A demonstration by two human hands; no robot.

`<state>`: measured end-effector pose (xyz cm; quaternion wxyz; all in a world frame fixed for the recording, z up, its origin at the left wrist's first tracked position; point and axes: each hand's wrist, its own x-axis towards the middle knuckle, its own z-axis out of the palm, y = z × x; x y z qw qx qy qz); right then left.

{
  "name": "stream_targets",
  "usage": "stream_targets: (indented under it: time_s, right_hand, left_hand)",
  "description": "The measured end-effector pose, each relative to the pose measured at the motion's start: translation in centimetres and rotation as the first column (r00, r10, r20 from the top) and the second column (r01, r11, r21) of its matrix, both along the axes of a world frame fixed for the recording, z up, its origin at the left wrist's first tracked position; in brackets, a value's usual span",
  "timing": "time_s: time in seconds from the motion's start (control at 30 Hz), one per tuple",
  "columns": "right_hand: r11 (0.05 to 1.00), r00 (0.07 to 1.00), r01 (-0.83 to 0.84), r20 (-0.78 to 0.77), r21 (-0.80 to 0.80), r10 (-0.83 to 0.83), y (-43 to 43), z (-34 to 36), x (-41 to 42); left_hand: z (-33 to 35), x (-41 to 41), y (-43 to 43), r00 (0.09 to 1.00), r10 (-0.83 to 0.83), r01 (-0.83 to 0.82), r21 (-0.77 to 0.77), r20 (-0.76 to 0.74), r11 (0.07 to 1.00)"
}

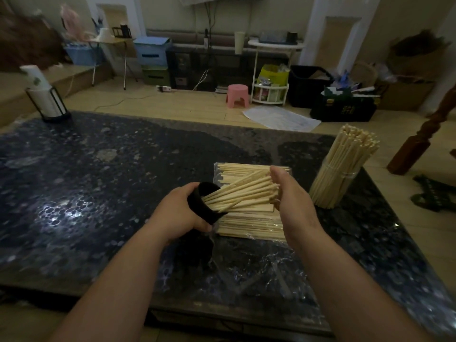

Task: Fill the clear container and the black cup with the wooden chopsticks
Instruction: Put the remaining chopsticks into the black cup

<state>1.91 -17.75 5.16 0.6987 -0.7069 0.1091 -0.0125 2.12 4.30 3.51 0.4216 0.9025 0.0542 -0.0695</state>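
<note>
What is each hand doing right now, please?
Left hand: grips the tilted black cup.
Right hand: cupped over the ends of the chopsticks; grip cannot be told.

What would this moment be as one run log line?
left hand: grips tilted black cup | right hand: holds bundle of pale wooden chopsticks entering cup | clear round container: full

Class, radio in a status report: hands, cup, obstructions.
Left hand grips tilted black cup. Right hand holds chopsticks entering cup. Clear container full. No obstruction.
</note>
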Motion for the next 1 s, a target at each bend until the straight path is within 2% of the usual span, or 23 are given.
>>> stream_targets:
  time_s: [0.07,0.17,0.2,0.27,0.37,0.5,0.57,0.63,0.73,0.87,1.0]
  right_hand:
    - [0.997,0.996,0.077,0.043,-0.013,-0.076,-0.1,0.0,0.0]
    - [0.961,0.988,0.148,0.085,-0.234,-0.132,-0.9,-0.4,-0.1]
    - [0.939,0.994,0.104,0.07,-0.327,-0.085,-1.3,-0.7,-0.1]
    - [0.875,0.996,-0.091,-0.047,-0.475,0.078,-1.8,-1.2,-0.1]
    - [0.717,0.92,-0.392,-0.266,-0.576,0.289,-1.5,-2.1,-0.2]
    - [0.434,0.817,-0.566,-0.41,-0.7,0.405,-0.7,-3.3,-0.3]
    - [0.346,0.775,-0.619,-0.475,-0.706,0.417,-0.4,-3.7,-0.5]
    - [0.335,0.77,-0.627,-0.492,-0.704,0.406,-0.3,-4.4,-0.7]
    - [0.322,0.823,-0.547,-0.424,-0.773,0.378,-0.1,-5.7,-0.6]
    - [0.068,0.849,-0.436,-0.384,-0.898,0.363,0.4,-7.6,-0.4]
    - [0.022,0.866,-0.353,-0.318,-0.935,0.385,0.3,-8.9,-0.4]
  left_hand:
    - [0.0,-0.1,0.0,0.999,0.051,-0.05,-0.043,0.012,0.998]
    - [-0.2,-0.1,0.1,0.994,0.109,-0.108,-0.103,0.01,0.989]
    - [-0.2,-0.1,0.1,0.993,0.121,-0.119,-0.114,0.006,0.986]
    - [-0.1,-0.1,0.1,0.99,0.14,-0.139,-0.127,-0.003,0.982]
    - [-0.1,-0.1,0.0,0.989,0.146,-0.146,-0.13,-0.013,0.981]
    - [0.1,-0.2,-0.1,0.99,0.137,-0.139,-0.131,-0.02,0.982]
    - [0.2,-0.2,-0.1,0.991,0.132,-0.133,-0.129,-0.018,0.983]
    - [0.2,-0.3,0.0,0.991,0.133,-0.134,-0.131,-0.018,0.982]
    - [0.2,-0.3,0.0,0.989,0.145,-0.147,-0.139,-0.022,0.979]
    - [0.2,-0.4,-0.1,0.989,0.146,-0.147,-0.151,-0.015,0.978]
    - [0.4,-0.5,-0.1,0.992,0.126,-0.129,-0.163,-0.029,0.978]
